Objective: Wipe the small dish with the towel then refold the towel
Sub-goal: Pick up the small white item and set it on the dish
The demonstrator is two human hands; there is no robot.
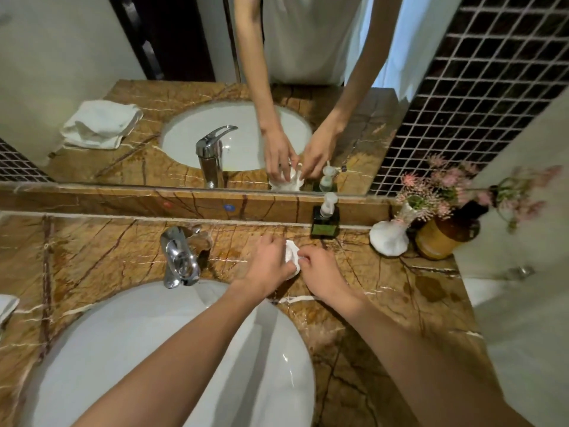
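The small white dish (292, 256) sits on the brown marble counter (101, 257) behind the sink, just in front of the soap bottle. My left hand (269, 268) covers its left side and my right hand (320, 272) pinches its right edge, so both hands grip it and most of it is hidden. In the mirror it shows as a scalloped white dish. Only a corner of the white towel (6, 306) shows, at the far left edge of the counter; its mirror image lies folded there, away from both hands.
A chrome faucet (180, 257) stands left of my hands, above the white basin (107, 349). A dark green soap pump bottle (324, 221) stands at the mirror ledge. At the right are a white vase (389, 238) and a brown pot (440, 238) with pink flowers.
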